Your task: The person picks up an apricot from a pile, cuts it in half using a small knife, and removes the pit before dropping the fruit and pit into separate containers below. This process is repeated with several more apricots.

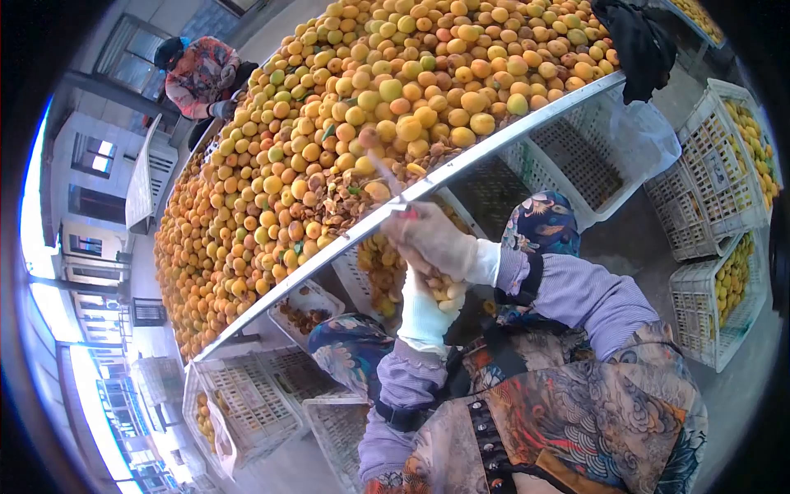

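Observation:
My right hand (436,236), in a pale glove, is closed on a knife (385,174) with a red handle. Its blade points up over the fruit at the metal edge (354,235) of the sloping table. Just below and partly behind it is my left hand (417,262), mostly hidden, its fingers unclear. Yellowish pieces (448,292) show beside the left wrist; I cannot tell if that hand holds them. Orange and yellow fruits (313,152) are heaped on the table. Brown, shrivelled pieces (339,198) lie near the edge.
Another person (200,78) in a dark cap works at the table's far left side. White plastic crates stand under the table (580,156) and at lower left (247,395). Stacked fruit crates (695,177) are at right. A black cloth (638,49) hangs at the table's upper corner.

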Available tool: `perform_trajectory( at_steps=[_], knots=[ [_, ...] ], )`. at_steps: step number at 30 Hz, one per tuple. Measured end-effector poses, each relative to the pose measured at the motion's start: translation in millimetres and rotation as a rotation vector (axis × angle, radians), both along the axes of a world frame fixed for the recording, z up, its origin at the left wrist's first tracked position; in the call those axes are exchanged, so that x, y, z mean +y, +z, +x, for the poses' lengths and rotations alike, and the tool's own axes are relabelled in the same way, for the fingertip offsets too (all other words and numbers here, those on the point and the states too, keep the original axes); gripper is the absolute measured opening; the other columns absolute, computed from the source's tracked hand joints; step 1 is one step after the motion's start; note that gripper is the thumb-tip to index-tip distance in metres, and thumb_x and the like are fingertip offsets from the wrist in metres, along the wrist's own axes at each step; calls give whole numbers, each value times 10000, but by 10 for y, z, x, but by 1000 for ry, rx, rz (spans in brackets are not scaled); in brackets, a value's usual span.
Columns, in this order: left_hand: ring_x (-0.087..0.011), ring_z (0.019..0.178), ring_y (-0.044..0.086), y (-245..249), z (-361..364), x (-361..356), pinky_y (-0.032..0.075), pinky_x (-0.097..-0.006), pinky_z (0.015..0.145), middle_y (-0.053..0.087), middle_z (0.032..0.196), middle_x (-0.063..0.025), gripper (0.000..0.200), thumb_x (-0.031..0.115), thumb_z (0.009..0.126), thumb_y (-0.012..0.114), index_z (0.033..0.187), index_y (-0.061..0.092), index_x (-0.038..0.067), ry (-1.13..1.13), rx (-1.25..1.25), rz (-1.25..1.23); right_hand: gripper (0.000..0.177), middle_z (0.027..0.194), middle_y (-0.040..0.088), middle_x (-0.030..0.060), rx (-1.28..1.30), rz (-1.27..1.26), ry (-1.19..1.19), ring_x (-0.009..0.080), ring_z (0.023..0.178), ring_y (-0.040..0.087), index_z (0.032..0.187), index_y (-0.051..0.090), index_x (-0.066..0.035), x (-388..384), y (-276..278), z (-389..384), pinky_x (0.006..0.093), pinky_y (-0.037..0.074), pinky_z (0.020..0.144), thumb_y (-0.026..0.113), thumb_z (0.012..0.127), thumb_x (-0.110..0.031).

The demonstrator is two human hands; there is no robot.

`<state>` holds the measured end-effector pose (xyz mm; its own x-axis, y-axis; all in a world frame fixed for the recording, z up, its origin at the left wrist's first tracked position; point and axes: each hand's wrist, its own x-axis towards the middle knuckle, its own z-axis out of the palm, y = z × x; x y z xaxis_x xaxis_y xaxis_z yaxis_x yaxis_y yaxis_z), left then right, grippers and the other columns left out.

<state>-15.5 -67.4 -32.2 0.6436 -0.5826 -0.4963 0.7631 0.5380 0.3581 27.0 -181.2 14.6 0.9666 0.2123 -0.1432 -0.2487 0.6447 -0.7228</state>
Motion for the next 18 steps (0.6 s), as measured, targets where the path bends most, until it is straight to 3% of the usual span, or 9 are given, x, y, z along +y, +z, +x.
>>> perform_trajectory(
  at_steps=[1, 2, 3, 5, 6, 10, 13, 15, 18],
  knots=[
    [-178, 574, 479, 31, 24, -11, 318, -233, 378, 547, 858, -123, 475, 476, 944, 374, 1022, 524, 33, 17, -15, -25, 186, 524, 454, 3, 60, 15, -129, 94, 358, 405, 795, 519, -59, -21, -2, 42, 238, 298, 310, 556, 906, -203],
    [-211, 670, 520, -12, 61, 31, 394, -258, 462, 561, 926, -152, 404, 406, 937, 432, 1039, 529, 27, -20, -16, -249, 193, 475, 419, 4, 49, -26, -131, 108, 348, 401, 780, 515, -64, -135, -5, 44, 245, 298, 312, 530, 909, -207],
    [-211, 670, 520, 25, 87, 23, 394, -258, 462, 561, 926, -152, 404, 406, 937, 432, 1039, 529, 27, -19, -30, -248, 210, 478, 455, 3, 37, 67, -192, 114, 340, 408, 804, 535, -67, -165, -165, 169, 257, 318, 308, 506, 941, -224],
    [-260, 808, 538, 154, 170, 20, 453, -298, 597, 563, 1012, -179, 392, 347, 925, 479, 1118, 529, 9, -2, 43, -368, 245, 462, 404, -18, 78, 220, -302, 108, 325, 373, 768, 504, -88, -272, -135, 247, 267, 280, 296, 509, 938, -263],
    [-287, 903, 525, 209, 197, 61, 467, -333, 702, 551, 1066, -199, 397, 272, 909, 511, 1195, 507, -3, 31, -25, -359, 244, 461, 386, -28, 45, 287, -313, 106, 323, 360, 762, 496, -96, -354, -93, 289, 262, 267, 296, 519, 932, -268],
    [-274, 924, 542, 524, 539, 130, 492, -316, 734, 520, 1101, -171, 336, 40, 860, 543, 1189, 481, 8, 218, -248, -104, 246, 470, 352, -29, -6, 354, -430, 115, 320, 337, 730, 473, -107, -603, 3, 411, 274, 269, 304, 546, 913, -255],
    [-143, 803, 562, 737, 955, 181, 472, -214, 653, 561, 1006, -120, 285, 84, 870, 572, 1140, 497, 27, 324, -750, 557, 247, 464, 346, -25, -17, 316, -483, 122, 320, 344, 732, 484, -94, -722, -66, 447, 273, 279, 311, 548, 912, -251],
    [-89, 753, 557, 791, 1182, 181, 454, -192, 612, 577, 961, -101, 277, 137, 859, 615, 1102, 528, 36, 330, -834, 969, 244, 461, 359, -21, 17, 306, -505, 121, 318, 344, 740, 490, -94, -731, -96, 440, 271, 276, 309, 550, 911, -257],
    [-166, 854, 581, 565, 1554, 329, 471, -271, 730, 600, 997, -122, 329, 193, 843, 643, 1095, 554, 1, 448, -1092, 1365, 226, 451, 373, -19, 35, 266, -507, 114, 316, 346, 763, 499, -92, -778, -147, 415, 268, 266, 305, 557, 908, -256]
  ],
)
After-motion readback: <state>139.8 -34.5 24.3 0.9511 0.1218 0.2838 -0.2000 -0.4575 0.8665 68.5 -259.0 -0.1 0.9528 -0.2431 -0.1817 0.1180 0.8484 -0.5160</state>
